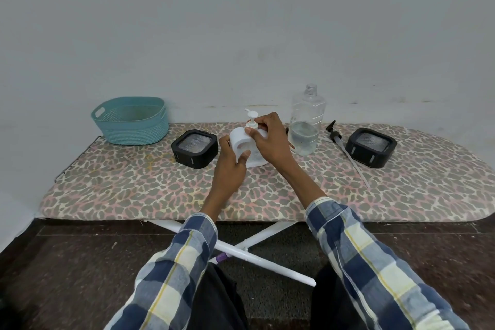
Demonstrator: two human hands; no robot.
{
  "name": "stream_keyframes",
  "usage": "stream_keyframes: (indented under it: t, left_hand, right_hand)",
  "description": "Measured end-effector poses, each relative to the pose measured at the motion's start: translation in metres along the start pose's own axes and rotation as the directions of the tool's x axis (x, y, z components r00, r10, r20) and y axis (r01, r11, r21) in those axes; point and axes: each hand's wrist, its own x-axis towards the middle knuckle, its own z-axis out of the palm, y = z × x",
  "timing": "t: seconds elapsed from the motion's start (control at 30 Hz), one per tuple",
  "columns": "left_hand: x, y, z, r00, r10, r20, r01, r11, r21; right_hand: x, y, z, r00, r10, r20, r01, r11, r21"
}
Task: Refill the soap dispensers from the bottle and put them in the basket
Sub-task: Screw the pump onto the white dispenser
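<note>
White soap dispenser point(242, 142): it stands near the middle of the ironing board, with its white pump head point(251, 118) on top.
Left hand point(231, 166): the fingers are wrapped around the left side of the dispenser body and the thumb presses on its front.
Right hand point(270, 142): the fingertips are pinched on the collar of the pump.
Refill bottle point(306, 123): clear plastic, no cap, upright just right of the hands, with some clear liquid in its lower part.
Basket point(131, 120): teal, on the far left end of the board.
Black containers: one point(194, 148) just left of the dispenser, one point(371, 147) near the right end.
Black pump with long tube point(345, 150): it lies flat between the bottle and the right container.
Surface: ironing board point(134, 195) with a leopard-print cover, on crossed white legs point(254, 246).
Room: plain pale wall point(241, 21) behind, dark speckled floor point(67, 262) below.
</note>
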Motion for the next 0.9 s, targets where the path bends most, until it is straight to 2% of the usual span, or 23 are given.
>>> stream_keyframes:
  t: [0.2,0.3,0.6,0.73,0.83,0.9]
  left_hand:
    - [0.000,0.000,0.000,1.000,0.011,0.004,-0.011,1.000,0.023]
    - [0.000,0.000,0.000,1.000,0.015,0.002,-0.015,1.000,0.025]
    - [0.001,0.001,0.000,0.999,-0.038,-0.004,0.038,0.999,0.034]
    - [0.000,0.002,0.001,0.999,-0.044,-0.001,0.044,0.998,0.043]
    - [0.000,0.002,0.001,0.999,-0.046,0.001,0.046,0.998,0.052]
    - [-0.001,0.002,0.001,0.999,-0.047,0.002,0.046,0.997,0.055]
  right_hand:
    - [-0.001,0.002,-0.004,0.999,-0.011,0.030,0.010,1.000,0.012]
    - [-0.001,0.005,-0.007,0.994,-0.065,0.083,0.069,0.997,-0.039]
    - [0.004,-0.003,0.002,0.999,0.041,-0.026,-0.043,0.997,-0.064]
    - [0.006,-0.006,-0.002,0.998,0.051,0.027,-0.049,0.995,-0.083]
    - [0.002,-0.007,-0.012,0.999,-0.013,0.048,0.016,0.998,-0.067]
    - [-0.003,-0.011,-0.022,0.987,-0.098,0.128,0.104,0.994,-0.044]
